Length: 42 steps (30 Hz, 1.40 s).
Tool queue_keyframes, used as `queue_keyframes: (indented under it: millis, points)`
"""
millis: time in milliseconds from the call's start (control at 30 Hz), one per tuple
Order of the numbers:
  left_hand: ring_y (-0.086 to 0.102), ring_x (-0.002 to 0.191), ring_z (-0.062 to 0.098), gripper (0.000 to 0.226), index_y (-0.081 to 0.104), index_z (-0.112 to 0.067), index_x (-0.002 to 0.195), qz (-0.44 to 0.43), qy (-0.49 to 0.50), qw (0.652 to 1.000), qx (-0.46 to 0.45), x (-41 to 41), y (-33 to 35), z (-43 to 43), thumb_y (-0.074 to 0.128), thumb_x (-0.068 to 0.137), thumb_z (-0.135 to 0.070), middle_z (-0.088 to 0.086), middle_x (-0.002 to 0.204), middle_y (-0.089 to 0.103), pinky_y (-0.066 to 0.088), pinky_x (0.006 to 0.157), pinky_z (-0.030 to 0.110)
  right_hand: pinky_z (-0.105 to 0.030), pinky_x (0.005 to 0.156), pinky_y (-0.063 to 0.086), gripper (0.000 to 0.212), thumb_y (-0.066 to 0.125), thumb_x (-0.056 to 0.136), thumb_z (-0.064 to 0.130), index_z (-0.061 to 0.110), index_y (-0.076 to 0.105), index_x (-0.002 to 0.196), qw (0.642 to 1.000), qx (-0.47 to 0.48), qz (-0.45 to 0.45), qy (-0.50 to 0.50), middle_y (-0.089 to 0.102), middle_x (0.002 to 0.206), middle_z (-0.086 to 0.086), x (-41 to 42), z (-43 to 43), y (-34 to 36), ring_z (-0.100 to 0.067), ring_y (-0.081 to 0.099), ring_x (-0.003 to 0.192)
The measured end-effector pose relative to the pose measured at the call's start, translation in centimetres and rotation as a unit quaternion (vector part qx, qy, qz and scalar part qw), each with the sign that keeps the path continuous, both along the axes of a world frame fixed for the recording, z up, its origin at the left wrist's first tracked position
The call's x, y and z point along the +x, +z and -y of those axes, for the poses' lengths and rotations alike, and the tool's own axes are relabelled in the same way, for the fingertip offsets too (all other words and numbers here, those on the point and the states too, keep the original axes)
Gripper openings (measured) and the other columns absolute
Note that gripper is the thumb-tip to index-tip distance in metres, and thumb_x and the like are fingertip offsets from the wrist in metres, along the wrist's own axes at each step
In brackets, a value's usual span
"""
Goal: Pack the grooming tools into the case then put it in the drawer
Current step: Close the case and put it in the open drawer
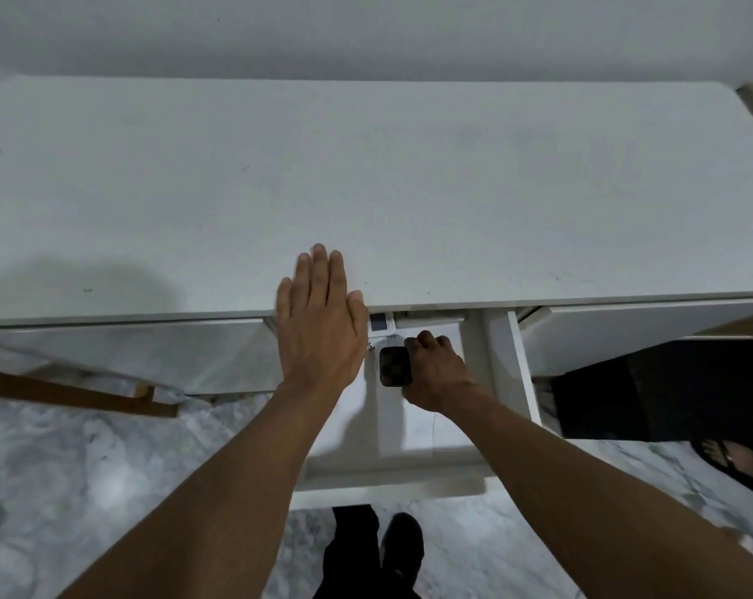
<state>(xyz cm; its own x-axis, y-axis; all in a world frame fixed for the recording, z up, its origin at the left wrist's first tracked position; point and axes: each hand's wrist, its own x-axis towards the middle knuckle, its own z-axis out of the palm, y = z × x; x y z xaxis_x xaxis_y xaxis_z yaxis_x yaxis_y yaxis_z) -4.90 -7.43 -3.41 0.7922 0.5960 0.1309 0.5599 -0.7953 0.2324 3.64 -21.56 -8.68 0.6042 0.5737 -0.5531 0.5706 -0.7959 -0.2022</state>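
Hands work at the near edge of a long white tabletop [409, 179], whose surface carries only a few small dark marks. The left hand [320, 326] lies flat and spread, fingers straight and close together, its fingertips resting on the tabletop's near edge while the palm hangs out over the front; it holds nothing. The right hand [437, 369] is lower, inside an open white drawer [392, 464] pulled out beneath the middle of the tabletop's near edge. Its fingers are curled around a small dark rectangular case with rounded corners [395, 366], gripping it by its right side, over the back part of the drawer. Whether the case touches the drawer floor cannot be told. Just behind the case, at the drawer's back edge under the tabletop, sits a small white box with a bluish label [380, 324]. A brown wooden chair frame [76, 393] stands at the left over the grey marbled floor [85, 482]. Another person's sandalled foot [731, 462] shows near the right edge.
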Motion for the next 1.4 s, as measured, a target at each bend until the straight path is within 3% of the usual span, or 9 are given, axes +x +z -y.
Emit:
queue_keyframes:
  millis: [367, 567, 733, 900, 1067, 1267, 1333, 1400]
  points:
    - [0.018, 0.149, 0.024, 0.057, 0.027, -0.01, 0.153, 0.004, 0.005, 1.0, 0.006, 0.1, -0.6, 0.0, 0.022, 0.101, -0.035, 0.009, 0.161, 0.023, 0.012, 0.119, 0.042, -0.044, 0.093, 0.049, 0.076, 0.065, 0.073, 0.01, 0.009, 0.031, 0.142, 1.0, 0.022, -0.012, -0.011, 0.043, 0.135, -0.01, 1.1, -1.7, -3.5, -0.034, 0.04, 0.121]
    - [0.018, 0.149, 0.024, 0.058, 0.028, -0.01, 0.152, 0.003, 0.001, 1.0, -0.003, 0.1, -0.5, 0.0, 0.02, 0.101, -0.036, 0.008, 0.161, 0.022, 0.013, 0.119, 0.043, -0.044, 0.1, 0.043, 0.073, 0.062, 0.075, 0.01, 0.01, 0.032, 0.142, 1.0, 0.019, 0.021, -0.005, 0.042, 0.141, -0.01, 0.8, -1.5, -3.0, -0.033, 0.037, 0.13]
    - [0.019, 0.149, 0.024, 0.06, 0.027, -0.011, 0.152, -0.021, -0.005, 1.0, -0.014, 0.0, -0.1, -0.1, 0.017, 0.1, -0.038, 0.009, 0.161, 0.022, 0.012, 0.119, 0.043, -0.046, 0.11, 0.036, 0.068, 0.057, 0.085, 0.022, 0.009, 0.03, 0.145, 0.998, 0.05, 0.036, -0.019, 0.038, 0.148, -0.009, -0.2, -0.6, -0.5, -0.031, 0.03, 0.139]
    - [0.004, 0.151, 0.024, 0.059, 0.011, -0.011, 0.155, -0.075, -0.037, 0.994, -0.071, -0.1, 2.0, -0.7, 0.013, 0.103, -0.038, 0.008, 0.164, 0.007, 0.005, 0.122, 0.042, -0.047, 0.114, 0.032, 0.06, 0.048, 0.094, 0.034, 0.007, 0.032, 0.145, 0.992, 0.106, 0.073, -0.008, 0.038, 0.151, -0.012, -2.3, 2.2, 3.4, -0.031, 0.028, 0.142]
    - [0.005, 0.151, 0.021, 0.067, 0.012, -0.009, 0.155, -0.032, -0.085, 0.99, -0.108, -6.2, 3.1, 4.5, 0.012, 0.096, -0.043, 0.008, 0.164, 0.009, 0.002, 0.122, 0.038, -0.044, 0.117, 0.028, 0.059, 0.048, 0.095, 0.035, 0.012, 0.03, 0.147, 0.983, 0.158, 0.088, -0.016, 0.034, 0.154, -0.007, -6.1, 6.9, 7.2, -0.029, 0.024, 0.145]
    - [0.002, 0.151, 0.016, 0.076, 0.008, -0.013, 0.155, -0.056, -0.11, 0.983, -0.135, -15.1, 0.9, 13.1, -0.004, 0.09, -0.051, 0.004, 0.163, 0.005, -0.006, 0.12, 0.032, -0.044, 0.121, 0.021, 0.058, 0.04, 0.1, 0.036, 0.011, 0.024, 0.15, 0.985, 0.155, 0.073, -0.023, 0.025, 0.159, -0.007, -11.8, 13.1, 8.4, -0.028, 0.014, 0.149]
    - [0.006, 0.151, 0.018, 0.074, 0.012, -0.011, 0.154, -0.069, -0.103, 0.984, -0.128, -16.7, 0.1, 14.4, 0.0, 0.092, -0.049, 0.006, 0.163, 0.009, -0.003, 0.12, 0.035, -0.043, 0.122, 0.019, 0.058, 0.038, 0.1, 0.038, 0.012, 0.023, 0.15, 0.986, 0.15, 0.071, -0.026, 0.024, 0.159, -0.006, -13.1, 14.4, 8.2, -0.027, 0.012, 0.15]
    - [0.02, 0.149, 0.024, 0.069, 0.025, -0.006, 0.152, -0.089, -0.099, 0.985, -0.109, -17.8, -0.5, 15.2, 0.011, 0.096, -0.045, 0.011, 0.16, 0.023, 0.009, 0.12, 0.041, -0.043, 0.123, 0.016, 0.059, 0.037, 0.1, 0.04, 0.013, 0.021, 0.151, 0.987, 0.135, 0.081, -0.024, 0.02, 0.161, -0.006, -14.2, 15.3, 7.8, -0.027, 0.009, 0.15]
